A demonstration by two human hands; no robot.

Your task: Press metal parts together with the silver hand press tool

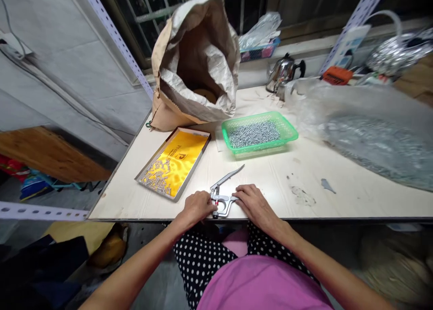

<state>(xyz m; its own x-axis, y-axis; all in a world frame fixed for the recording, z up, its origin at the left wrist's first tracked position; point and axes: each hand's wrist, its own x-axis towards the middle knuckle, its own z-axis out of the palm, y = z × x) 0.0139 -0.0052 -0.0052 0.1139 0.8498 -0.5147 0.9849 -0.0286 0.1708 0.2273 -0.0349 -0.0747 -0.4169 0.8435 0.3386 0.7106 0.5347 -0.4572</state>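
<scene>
Left hand (199, 206) and right hand (257, 205) both at the front edge of the cream, wood-grained tabletop (270, 174). Between them: silver-grey metal spring-loaded pliers with a red part at the head (222, 198), lying about level with the fingertips. Left fingers curled in and closed on the head end; right fingers bent, tips at the near handle's end, cannot tell if pinched or just resting. Key relation: pliers' near handle runs left to right from hand to hand; far handle splays away and rightward, its tip free beyond both hands, nearer the right. Handles spread wide, coil spring between.

Right of the right hand, a bit farther: small flat grey scrap (327, 185). Beyond-left of left hand: shallow white-edged tray with shiny yellow lining (187, 148), long axis slanting away and right; small silvery metal pieces (156, 178) loose at its near end. Straight beyond and rightish of grip: bright green openwork plastic basket (264, 150) with many thin metal pieces (253, 135). Far right: big clear plastic bag (375, 138), contents unclear. Farther, beyond tray: large brown paper sack, pale-lined, mouth gaping (165, 103). Beyond basket: shiny metal kettle, black handle (283, 73).
</scene>
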